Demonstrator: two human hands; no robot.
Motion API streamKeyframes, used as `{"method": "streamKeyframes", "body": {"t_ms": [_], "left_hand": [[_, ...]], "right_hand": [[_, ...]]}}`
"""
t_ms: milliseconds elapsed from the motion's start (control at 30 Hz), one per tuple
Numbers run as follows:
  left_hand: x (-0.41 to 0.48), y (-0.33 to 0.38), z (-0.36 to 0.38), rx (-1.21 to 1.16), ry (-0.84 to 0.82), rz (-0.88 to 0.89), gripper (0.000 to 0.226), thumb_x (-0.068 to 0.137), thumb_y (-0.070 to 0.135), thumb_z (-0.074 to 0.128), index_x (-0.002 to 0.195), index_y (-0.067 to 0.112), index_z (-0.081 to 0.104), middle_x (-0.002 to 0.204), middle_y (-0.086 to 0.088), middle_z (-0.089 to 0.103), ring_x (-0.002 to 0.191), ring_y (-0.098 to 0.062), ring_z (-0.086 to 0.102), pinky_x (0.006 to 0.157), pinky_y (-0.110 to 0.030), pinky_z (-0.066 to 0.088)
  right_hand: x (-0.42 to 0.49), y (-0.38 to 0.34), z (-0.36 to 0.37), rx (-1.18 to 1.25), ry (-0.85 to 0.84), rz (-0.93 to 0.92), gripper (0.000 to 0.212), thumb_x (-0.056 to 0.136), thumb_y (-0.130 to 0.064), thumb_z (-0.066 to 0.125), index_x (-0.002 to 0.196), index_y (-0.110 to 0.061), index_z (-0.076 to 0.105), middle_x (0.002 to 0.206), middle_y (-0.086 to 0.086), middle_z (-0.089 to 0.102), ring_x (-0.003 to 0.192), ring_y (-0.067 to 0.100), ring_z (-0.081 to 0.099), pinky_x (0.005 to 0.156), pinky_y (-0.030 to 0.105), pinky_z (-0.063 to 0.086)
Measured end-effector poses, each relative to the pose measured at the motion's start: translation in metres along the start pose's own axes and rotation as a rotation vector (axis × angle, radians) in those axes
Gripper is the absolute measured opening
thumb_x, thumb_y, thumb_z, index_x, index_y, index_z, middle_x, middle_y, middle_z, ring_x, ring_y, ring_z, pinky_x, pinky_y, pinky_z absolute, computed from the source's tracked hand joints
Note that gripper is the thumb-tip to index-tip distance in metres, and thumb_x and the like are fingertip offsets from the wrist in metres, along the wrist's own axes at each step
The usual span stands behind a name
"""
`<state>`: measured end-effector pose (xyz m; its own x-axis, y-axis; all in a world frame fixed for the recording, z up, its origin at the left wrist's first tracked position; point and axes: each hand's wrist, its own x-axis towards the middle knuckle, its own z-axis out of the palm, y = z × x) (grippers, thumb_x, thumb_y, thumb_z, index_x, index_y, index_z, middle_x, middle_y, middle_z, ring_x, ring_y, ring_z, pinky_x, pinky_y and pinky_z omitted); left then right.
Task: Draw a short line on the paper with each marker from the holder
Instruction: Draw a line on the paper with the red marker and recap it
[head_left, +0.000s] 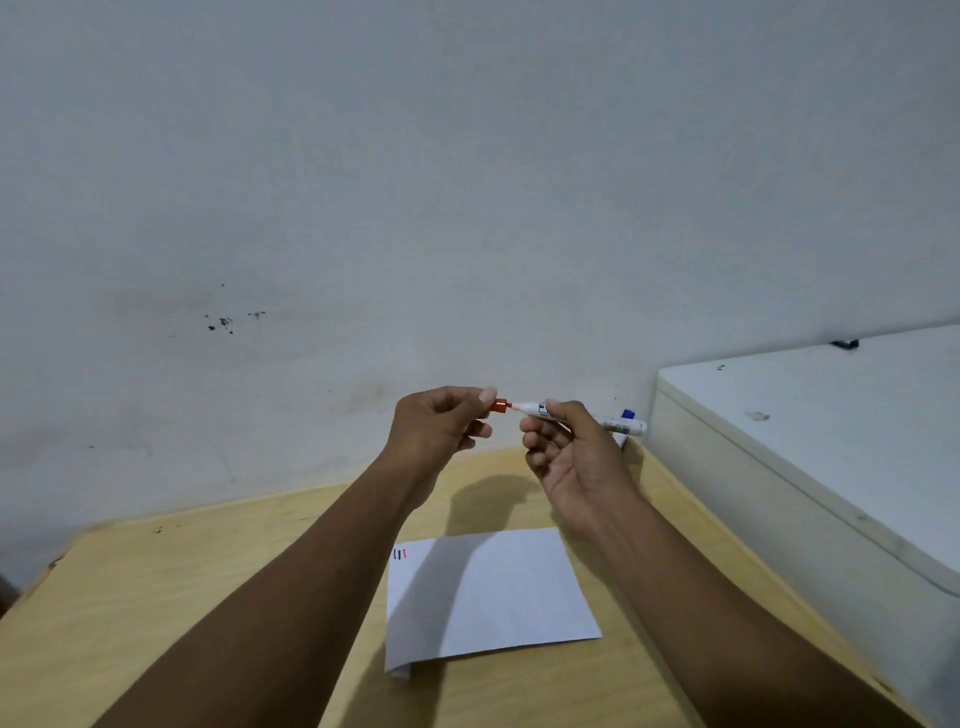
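My right hand (569, 452) is clamped on the marker (540, 410) at centre frame, fingers wrapped round the white barrel, its red tip pointing left. My left hand (441, 423) pinches the red cap (500, 406) between thumb and forefinger, the cap's mouth just at the tip. Whether the cap touches the tip I cannot tell; they are at least just beside each other.

Both hands hover well above the table (208, 597). The paper (498, 587) lies below them, lower centre, with three short lines (400, 554) at its upper left corner: blue, dark and red as far as I can make out. So I judge I am capping the red marker, its line already drawn.

What could go wrong here is mostly ink. If I bring the cap on crooked, the wet tip scrapes the rim and smears my thumb. If I only seat it loosely, it may drop off later and the tip dries out. Pushing too hard with a light pinch could make the cap slip and roll across the table.

Right of my right hand, a blue-capped marker (627, 414) peeks out by the white box (805, 441). The holder itself I cannot make out; my hand hides it. Reaching there blind, I could knock it over.
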<state>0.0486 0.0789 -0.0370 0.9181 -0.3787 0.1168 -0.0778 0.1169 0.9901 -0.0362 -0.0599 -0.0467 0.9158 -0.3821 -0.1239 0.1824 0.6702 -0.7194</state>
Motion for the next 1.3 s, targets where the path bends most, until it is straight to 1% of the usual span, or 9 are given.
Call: {"method": "streamKeyframes", "body": {"t_ms": [233, 400, 567, 700, 833, 967, 1067, 1167, 1300], "left_hand": [[0.004, 0.012, 0.022, 0.129, -0.010, 0.103, 0.024, 0.089, 0.024, 0.075, 0.093, 0.001, 0.078, 0.085, -0.004, 0.080, 0.066, -0.013, 0.068, 0.063, -0.026, 0.051], [0.013, 0.029, 0.031, 0.309, -0.012, 0.223, 0.022, 0.089, 0.027, 0.074, 0.086, 0.006, 0.078, 0.083, -0.002, 0.081, 0.066, -0.011, 0.071, 0.064, -0.029, 0.054], [0.025, 0.047, 0.049, 0.605, -0.054, 0.358, 0.018, 0.089, 0.028, 0.073, 0.080, 0.012, 0.078, 0.073, 0.005, 0.078, 0.063, -0.010, 0.071, 0.057, -0.023, 0.051], [0.030, 0.044, 0.070, 0.850, -0.134, 0.442, 0.016, 0.089, 0.027, 0.074, 0.080, 0.015, 0.079, 0.068, -0.001, 0.073, 0.065, -0.022, 0.068, 0.059, -0.033, 0.052], [0.030, 0.032, 0.090, 0.986, -0.240, 0.448, 0.014, 0.088, 0.025, 0.075, 0.087, 0.013, 0.080, 0.070, 0.006, 0.072, 0.059, -0.004, 0.058, 0.060, -0.022, 0.042], [0.029, 0.015, 0.103, 1.064, -0.305, 0.377, 0.021, 0.082, 0.022, 0.080, 0.100, 0.011, 0.077, 0.091, -0.006, 0.080, 0.082, -0.021, 0.071, 0.078, -0.036, 0.056], [0.028, 0.004, 0.109, 1.064, -0.277, 0.362, 0.017, 0.079, 0.021, 0.082, 0.091, 0.014, 0.073, 0.089, -0.005, 0.077, 0.087, -0.024, 0.069, 0.081, -0.043, 0.058], [0.028, 0.000, 0.109, 1.045, -0.260, 0.359, 0.018, 0.077, 0.033, 0.083, 0.084, 0.018, 0.076, 0.087, 0.000, 0.078, 0.086, -0.019, 0.070, 0.079, -0.041, 0.058], [0.021, 0.011, 0.098, 1.039, -0.223, 0.432, 0.039, 0.082, 0.055, 0.072, 0.097, 0.020, 0.080, 0.099, 0.002, 0.075, 0.095, -0.013, 0.066, 0.082, -0.033, 0.054]], "right_hand": [[0.000, -0.007, 0.002, -0.072, -0.044, 0.005, 0.018, 0.096, -0.024, 0.068, 0.090, -0.007, 0.069, 0.063, 0.006, 0.069, 0.046, 0.010, 0.063, 0.040, 0.018, 0.042], [-0.004, -0.042, 0.001, -0.528, -0.061, 0.180, 0.044, 0.089, -0.054, 0.068, 0.088, -0.010, 0.069, 0.060, 0.007, 0.069, 0.036, 0.009, 0.054, 0.030, 0.017, 0.031], [-0.005, -0.083, -0.023, -0.857, 0.129, -0.085, 0.030, 0.094, -0.032, 0.066, 0.087, -0.003, 0.068, 0.055, 0.009, 0.066, 0.029, 0.012, 0.047, 0.031, 0.016, 0.027], [0.005, -0.091, -0.046, -1.096, 0.268, -0.302, 0.021, 0.090, -0.024, 0.063, 0.086, -0.006, 0.072, 0.063, 0.008, 0.073, 0.034, 0.010, 0.050, 0.044, 0.022, 0.036], [0.012, -0.087, -0.056, -1.177, 0.293, -0.338, 0.016, 0.087, -0.019, 0.059, 0.083, -0.013, 0.072, 0.063, 0.002, 0.073, 0.045, 0.009, 0.053, 0.049, 0.023, 0.038], [0.018, -0.083, -0.064, -1.158, 0.314, -0.322, 0.017, 0.088, -0.016, 0.057, 0.083, -0.011, 0.073, 0.062, 0.003, 0.071, 0.049, 0.014, 0.053, 0.046, 0.024, 0.039], [0.021, -0.081, -0.069, -1.149, 0.318, -0.299, 0.018, 0.088, -0.015, 0.057, 0.087, -0.009, 0.073, 0.070, 0.007, 0.071, 0.048, 0.014, 0.053, 0.043, 0.022, 0.036], [0.022, -0.082, -0.071, -1.148, 0.313, -0.292, 0.017, 0.088, -0.014, 0.056, 0.086, -0.010, 0.073, 0.073, 0.008, 0.072, 0.048, 0.013, 0.054, 0.043, 0.022, 0.036], [0.021, -0.085, -0.065, -1.132, 0.323, -0.352, 0.016, 0.088, -0.017, 0.057, 0.083, -0.013, 0.071, 0.068, 0.006, 0.073, 0.048, 0.014, 0.052, 0.049, 0.024, 0.037]]}}
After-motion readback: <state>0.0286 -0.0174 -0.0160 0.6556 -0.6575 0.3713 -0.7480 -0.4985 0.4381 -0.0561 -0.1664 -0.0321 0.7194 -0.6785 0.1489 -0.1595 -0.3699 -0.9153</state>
